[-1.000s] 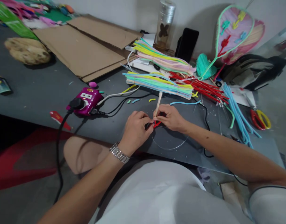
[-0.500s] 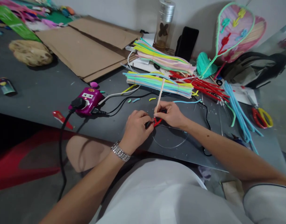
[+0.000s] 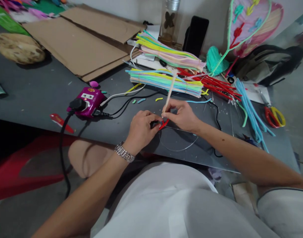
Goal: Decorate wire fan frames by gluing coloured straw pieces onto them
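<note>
My left hand [image 3: 143, 129], with a metal watch at the wrist, pinches a small bent red pipe cleaner [image 3: 163, 124] just above the grey table. My right hand [image 3: 181, 115] is closed round a thin pale stick [image 3: 170, 89] that slants upward, its lower end down at the red piece. A thin clear strand [image 3: 178, 150] curves in a loop below both hands, near the table's front edge. Whether the strand joins the red piece is hidden by my fingers.
Behind my hands lie bundles of coloured pipe cleaners [image 3: 166, 82] and red ones [image 3: 216, 86]. A purple power adapter [image 3: 88, 100] with cords stands left, beside cardboard sheets [image 3: 74, 49]. Scissors [image 3: 274, 115] and blue pipe cleaners [image 3: 252, 112] lie right. A phone [image 3: 197, 36] leans at the back.
The view has shifted a little, so the table's things sit higher and further left. The stick's lower end stays at the red pipe cleaner, which is turned slightly; both hands keep their grip.
</note>
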A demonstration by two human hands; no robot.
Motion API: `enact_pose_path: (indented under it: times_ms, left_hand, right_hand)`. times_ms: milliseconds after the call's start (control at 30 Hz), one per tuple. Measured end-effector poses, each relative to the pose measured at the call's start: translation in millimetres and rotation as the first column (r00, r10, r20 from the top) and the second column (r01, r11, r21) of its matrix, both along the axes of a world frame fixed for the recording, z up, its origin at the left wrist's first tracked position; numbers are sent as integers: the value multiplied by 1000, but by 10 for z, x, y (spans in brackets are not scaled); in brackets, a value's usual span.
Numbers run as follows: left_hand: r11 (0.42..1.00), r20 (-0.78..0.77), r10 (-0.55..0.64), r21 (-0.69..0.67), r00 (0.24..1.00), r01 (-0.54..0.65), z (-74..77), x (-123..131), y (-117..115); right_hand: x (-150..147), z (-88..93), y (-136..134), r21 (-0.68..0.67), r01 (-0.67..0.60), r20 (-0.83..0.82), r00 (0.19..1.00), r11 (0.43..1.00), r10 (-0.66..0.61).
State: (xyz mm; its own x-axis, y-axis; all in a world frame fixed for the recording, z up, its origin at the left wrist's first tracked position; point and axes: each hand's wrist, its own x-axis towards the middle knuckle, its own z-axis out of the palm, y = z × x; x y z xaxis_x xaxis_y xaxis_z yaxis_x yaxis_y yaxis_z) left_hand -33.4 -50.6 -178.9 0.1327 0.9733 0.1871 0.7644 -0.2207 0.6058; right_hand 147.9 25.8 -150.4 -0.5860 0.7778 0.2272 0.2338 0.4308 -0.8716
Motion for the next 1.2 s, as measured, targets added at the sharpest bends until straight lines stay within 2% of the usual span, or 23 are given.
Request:
enact_pose_path:
  times_ms: [67, 133, 233, 300, 400, 567, 833, 1200]
  left_hand:
    - [1000, 3, -13, -23, 1000, 13, 21, -9, 9]
    - [999, 7, -21, -35, 1000, 21, 29, -14, 16]
    - [999, 7, -26, -33, 1000, 26, 15, -20, 30]
    - [999, 9, -32, -28, 999, 32, -1, -22, 40]
    - [999, 18, -30, -26, 999, 30, -12, -19, 54]
    - [999, 16, -16, -48, 1000, 17, 6, -5, 71]
    - [998, 7, -11, -68, 1000, 11, 6, -10, 74]
    - [991, -18, -55, -125, 998, 52, 66, -48, 102]
  right_hand:
    - [41, 145, -84, 9, 132, -49, 990, 991, -132]
    - [88, 228, -200, 1, 241, -30, 970, 971, -241]
    - [126, 193, -408, -85, 308, 38, 951, 948, -306]
    - [123, 101, -536, -110, 318, 93, 947, 942, -309]
    - [102, -32, -655, -38, 333, 153, 934, 942, -324]
    - [114, -143, -635, 70, 363, 207, 906, 929, -369]
    - [79, -184, -574, -5, 325, 164, 933, 946, -320]
    - [44, -176, -560, 78, 271, 187, 941, 960, -281]
